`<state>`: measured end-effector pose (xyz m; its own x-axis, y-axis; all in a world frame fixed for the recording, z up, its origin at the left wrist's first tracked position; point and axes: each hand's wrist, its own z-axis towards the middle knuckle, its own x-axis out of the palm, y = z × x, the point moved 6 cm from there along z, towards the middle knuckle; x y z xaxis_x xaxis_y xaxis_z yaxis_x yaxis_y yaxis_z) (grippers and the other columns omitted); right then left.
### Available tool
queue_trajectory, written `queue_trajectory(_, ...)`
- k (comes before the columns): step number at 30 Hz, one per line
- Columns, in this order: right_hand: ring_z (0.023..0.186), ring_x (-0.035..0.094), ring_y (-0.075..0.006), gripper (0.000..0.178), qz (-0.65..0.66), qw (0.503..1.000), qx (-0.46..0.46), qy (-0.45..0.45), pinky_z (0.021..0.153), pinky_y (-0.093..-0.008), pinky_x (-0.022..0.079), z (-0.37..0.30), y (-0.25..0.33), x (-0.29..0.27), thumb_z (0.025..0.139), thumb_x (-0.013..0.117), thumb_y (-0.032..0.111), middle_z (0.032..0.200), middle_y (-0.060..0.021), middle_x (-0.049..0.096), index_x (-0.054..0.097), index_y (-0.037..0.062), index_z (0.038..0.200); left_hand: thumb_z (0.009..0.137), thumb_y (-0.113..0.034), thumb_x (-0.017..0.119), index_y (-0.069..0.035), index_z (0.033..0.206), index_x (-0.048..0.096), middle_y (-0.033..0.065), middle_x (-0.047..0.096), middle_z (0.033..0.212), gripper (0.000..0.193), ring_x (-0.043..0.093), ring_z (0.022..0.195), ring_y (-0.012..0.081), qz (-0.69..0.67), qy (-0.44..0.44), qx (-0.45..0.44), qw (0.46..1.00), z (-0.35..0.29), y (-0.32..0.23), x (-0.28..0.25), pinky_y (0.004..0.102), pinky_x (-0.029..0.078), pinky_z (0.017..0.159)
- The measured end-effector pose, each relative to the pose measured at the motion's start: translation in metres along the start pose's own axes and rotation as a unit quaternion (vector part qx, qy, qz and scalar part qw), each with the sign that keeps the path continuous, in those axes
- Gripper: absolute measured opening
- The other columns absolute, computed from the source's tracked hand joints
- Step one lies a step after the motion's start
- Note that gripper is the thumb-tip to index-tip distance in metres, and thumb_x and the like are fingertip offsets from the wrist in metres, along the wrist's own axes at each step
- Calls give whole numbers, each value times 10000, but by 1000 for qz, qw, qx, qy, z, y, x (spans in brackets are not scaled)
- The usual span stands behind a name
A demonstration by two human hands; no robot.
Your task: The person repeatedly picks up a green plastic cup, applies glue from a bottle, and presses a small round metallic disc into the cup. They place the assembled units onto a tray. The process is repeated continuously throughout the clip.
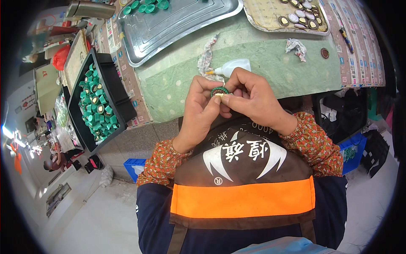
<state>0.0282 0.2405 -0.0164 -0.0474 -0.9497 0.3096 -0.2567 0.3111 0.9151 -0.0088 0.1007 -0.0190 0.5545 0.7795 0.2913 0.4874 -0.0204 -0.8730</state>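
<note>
Between my two hands, just over the near edge of the table, is a small round green pleated cup (pixel 220 90) with a brown ring and a pale piece at its front. My left hand (pixel 197 111) pinches it from the left with thumb and fingers. From the right, my right hand (pixel 253 96) grips it too, its thumb close to the pale piece. The fingertips partly cover the cup. Right behind the hands lies a white squeeze bottle (pixel 237 66) with a yellowish nozzle pointing left. Beside that nozzle rests a crumpled patterned cloth (pixel 206 58).
A metal tray (pixel 177 36) holds several green cups at the back. Oval brown-and-white pieces lie in a cream tray (pixel 270 26) at back right. Near it are a crumpled rag (pixel 296 47), a brown disc (pixel 325 53) and a pen (pixel 347 40). Left stands a black crate (pixel 115 99) full of green cups.
</note>
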Motion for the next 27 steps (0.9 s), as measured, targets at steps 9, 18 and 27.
queue_trajectory(9,604,597,-84,144,84,996,-11,-21,510,-256,456,-1,-12,7,901,634,22,710,-61,624,495,-3,874,1022,-41,433,-32,1229,430,112,636,1035,207,656,786,125,33,-27,7,999,-4,1,3,273,585,696)
queue_trajectory(18,565,546,-75,135,120,993,-9,-18,484,-262,420,4,-17,10,879,623,8,708,-40,592,489,2,866,1041,-61,464,-43,1241,394,129,586,1153,213,668,896,137,4,-13,0,1000,-7,4,-1,269,603,727)
queue_trajectory(27,585,620,-70,128,-23,998,-52,-15,494,-262,461,4,-13,8,866,634,12,686,-25,596,506,14,879,1038,-68,460,-38,1233,424,139,626,1079,201,672,868,160,-76,-19,-46,996,-6,1,-3,288,610,741)
